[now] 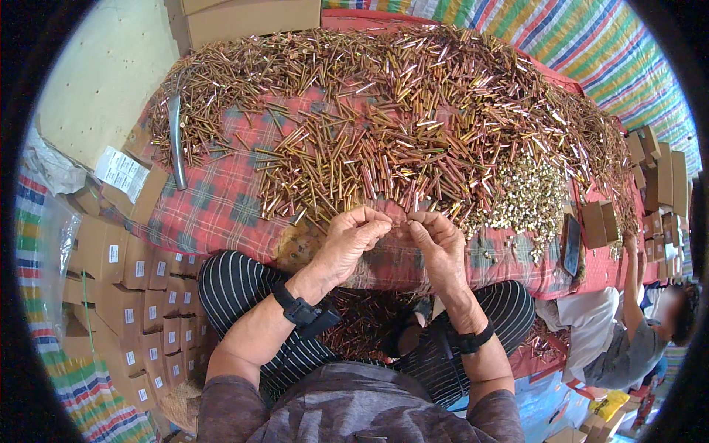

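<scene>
My left hand [353, 240] and my right hand [437, 244] meet fingertip to fingertip at the near edge of the red checked cloth [214, 207]. Between the pinched fingers I hold a thin brass-coloured rod [399, 222], small and mostly hidden. Just beyond them lies a huge heap of brass and copper-coloured metal rods [384, 118]. A smaller pile of short pale metal pieces [528, 196] sits to the right. More rods lie in my lap [362, 325] between my striped trouser legs. Both wrists wear black straps.
Stacked small brown cardboard boxes [140, 295] stand at my left, more boxes [657, 184] at the right edge. A curved metal bar [176, 140] lies on the cloth at left. A dark phone [571, 244] rests at right. Another person [628, 332] sits low right, reaching up.
</scene>
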A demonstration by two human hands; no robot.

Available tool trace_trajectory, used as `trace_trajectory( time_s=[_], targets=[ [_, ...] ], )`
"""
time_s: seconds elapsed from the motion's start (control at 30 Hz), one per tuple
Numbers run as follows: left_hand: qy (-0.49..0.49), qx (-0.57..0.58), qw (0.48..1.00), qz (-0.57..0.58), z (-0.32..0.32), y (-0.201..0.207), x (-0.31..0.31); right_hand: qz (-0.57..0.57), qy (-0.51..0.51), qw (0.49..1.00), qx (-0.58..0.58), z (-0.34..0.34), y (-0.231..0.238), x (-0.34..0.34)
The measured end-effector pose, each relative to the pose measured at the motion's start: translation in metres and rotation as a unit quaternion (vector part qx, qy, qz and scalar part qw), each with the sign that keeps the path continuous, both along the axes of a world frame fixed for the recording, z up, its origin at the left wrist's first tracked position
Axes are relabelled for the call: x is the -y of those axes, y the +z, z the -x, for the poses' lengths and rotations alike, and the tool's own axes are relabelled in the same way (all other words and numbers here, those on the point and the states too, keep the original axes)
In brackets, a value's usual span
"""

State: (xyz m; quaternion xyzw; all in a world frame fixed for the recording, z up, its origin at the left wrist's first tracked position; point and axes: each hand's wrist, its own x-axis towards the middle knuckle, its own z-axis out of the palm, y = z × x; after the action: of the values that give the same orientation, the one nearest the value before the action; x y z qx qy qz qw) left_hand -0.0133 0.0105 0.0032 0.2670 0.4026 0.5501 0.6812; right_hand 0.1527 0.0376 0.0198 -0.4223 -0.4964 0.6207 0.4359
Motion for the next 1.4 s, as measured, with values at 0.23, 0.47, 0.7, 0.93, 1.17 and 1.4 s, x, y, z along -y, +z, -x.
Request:
trace_trajectory(
  time_s=[0.23,0.47,0.7,0.93,1.17,1.4],
  targets=[
    [-0.003,-0.002,1.000,0.000,-0.001,0.004,0.002,-0.034,0.017,0.999,-0.012,0.004,-0.005,0.004],
    [-0.007,-0.037,0.999,-0.004,0.000,0.004,0.003,-0.112,0.014,0.989,0.097,0.004,-0.003,0.008],
    [0.012,-0.088,0.995,-0.039,-0.003,0.002,0.002,-0.170,-0.004,0.972,0.160,0.006,-0.005,0.009],
    [0.008,-0.135,0.988,-0.068,-0.004,0.002,0.004,-0.254,0.017,0.907,0.335,0.007,0.012,0.009],
    [-0.001,-0.173,0.982,-0.069,-0.005,-0.004,0.002,-0.253,-0.034,0.939,0.231,0.011,0.004,0.006],
    [-0.015,-0.151,0.986,-0.065,-0.004,-0.002,0.004,-0.182,0.032,0.941,0.283,0.004,0.001,0.000]
  ],
)
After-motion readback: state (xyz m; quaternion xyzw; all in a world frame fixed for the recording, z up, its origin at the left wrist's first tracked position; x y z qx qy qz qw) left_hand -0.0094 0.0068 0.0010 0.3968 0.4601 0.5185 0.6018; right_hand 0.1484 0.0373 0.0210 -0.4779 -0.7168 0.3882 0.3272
